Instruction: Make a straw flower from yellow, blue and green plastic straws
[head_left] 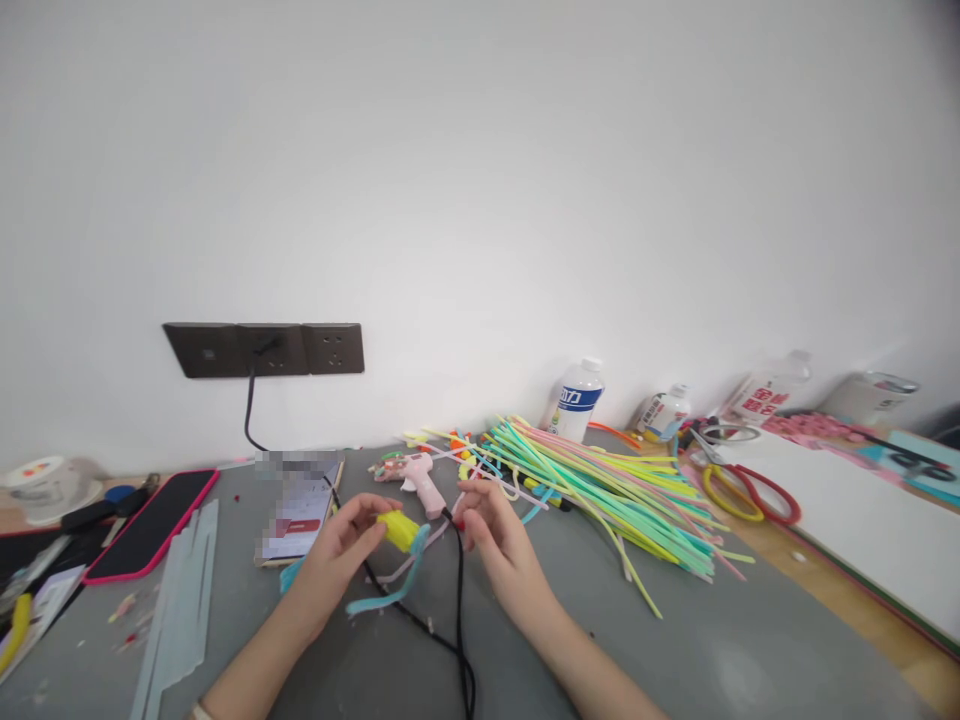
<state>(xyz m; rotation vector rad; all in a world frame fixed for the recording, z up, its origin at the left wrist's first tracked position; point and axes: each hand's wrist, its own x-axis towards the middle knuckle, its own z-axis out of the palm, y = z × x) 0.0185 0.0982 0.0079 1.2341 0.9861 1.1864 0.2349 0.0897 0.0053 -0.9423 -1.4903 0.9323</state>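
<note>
My left hand (349,540) pinches a small yellow bundle (399,530) that looks like wound pipe cleaner, between thumb and fingers. A light blue pipe cleaner (390,600) hangs from its right end and curves to the left. My right hand (499,535) is to the right of the bundle, fingers loosely curled and apart, apparently holding nothing. A small red bit shows by its fingertips; whether they touch it I cannot tell. Just beyond both hands lies a pink glue gun (424,485), its black cord (460,600) running between my hands toward me.
Pipe cleaners (600,490) lie in a large pile to the right, with a white bottle (579,400) behind. Scissors (750,495) rest farther right beside a white board (847,520). Leftward are a phone (154,525), another screen (300,520) and pale strips (180,600). A socket panel (330,350) is on the wall.
</note>
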